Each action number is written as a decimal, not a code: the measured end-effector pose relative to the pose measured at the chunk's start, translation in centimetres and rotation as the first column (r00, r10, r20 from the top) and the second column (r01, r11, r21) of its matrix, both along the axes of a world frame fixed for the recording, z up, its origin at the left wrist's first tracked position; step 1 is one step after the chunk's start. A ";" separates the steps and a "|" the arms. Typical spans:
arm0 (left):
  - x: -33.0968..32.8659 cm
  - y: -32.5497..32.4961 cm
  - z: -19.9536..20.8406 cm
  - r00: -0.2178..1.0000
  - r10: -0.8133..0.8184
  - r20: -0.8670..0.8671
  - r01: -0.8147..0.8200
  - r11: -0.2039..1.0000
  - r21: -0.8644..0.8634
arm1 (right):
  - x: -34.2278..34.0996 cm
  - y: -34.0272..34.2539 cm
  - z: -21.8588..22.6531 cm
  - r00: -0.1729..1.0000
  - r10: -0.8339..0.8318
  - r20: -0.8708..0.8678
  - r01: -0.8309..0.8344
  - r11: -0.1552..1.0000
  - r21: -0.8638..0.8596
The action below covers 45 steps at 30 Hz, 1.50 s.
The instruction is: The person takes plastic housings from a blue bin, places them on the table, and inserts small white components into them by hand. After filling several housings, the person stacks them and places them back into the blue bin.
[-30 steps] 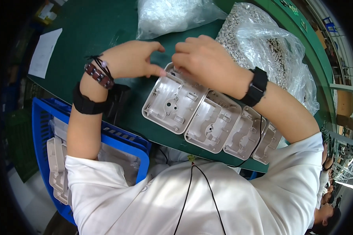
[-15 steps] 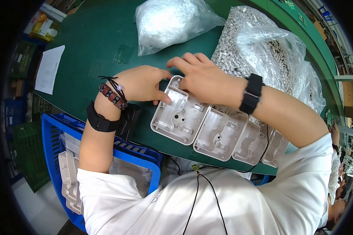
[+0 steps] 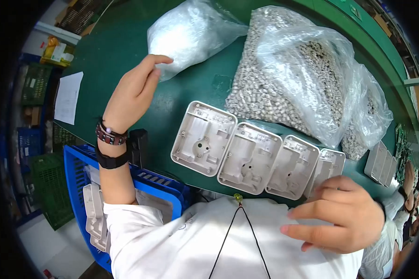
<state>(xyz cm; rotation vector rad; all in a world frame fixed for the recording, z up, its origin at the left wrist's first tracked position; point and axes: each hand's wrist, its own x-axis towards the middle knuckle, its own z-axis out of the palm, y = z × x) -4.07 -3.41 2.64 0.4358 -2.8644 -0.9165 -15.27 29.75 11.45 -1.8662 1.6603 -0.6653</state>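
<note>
Several white plastic housings stand side by side in a row along the table's near edge, hollow side up. The leftmost housing (image 3: 191,144) has screw posts and small dark holes inside. Beside it are a second housing (image 3: 239,160), a third housing (image 3: 284,167) and a narrow-looking one (image 3: 328,165) at the right. My left hand (image 3: 132,93) is open, its thumb and forefinger at the lower left edge of a clear plastic bag (image 3: 191,37); whether they touch it I cannot tell. Fingers spread, my right hand (image 3: 344,216) is open and empty, in front of the right end of the row.
A large clear bag of small grey-white parts (image 3: 274,79) lies behind the housings. At the left, a blue crate (image 3: 79,186) holds more housings (image 3: 93,204). A paper sheet (image 3: 69,97) lies at the left edge; other housings (image 3: 381,162) sit far right.
Both hands have left the leftmost housing. My left hand has moved up and left to the clear bag; my right hand has swung right and toward my body.
</note>
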 end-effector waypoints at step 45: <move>2.6 1.4 0.0 0.830 -0.001 0.558 -0.028 0.999 0.043 | -10.1 16.1 -9.0 0.610 -0.760 -0.225 0.763 0.640 -0.090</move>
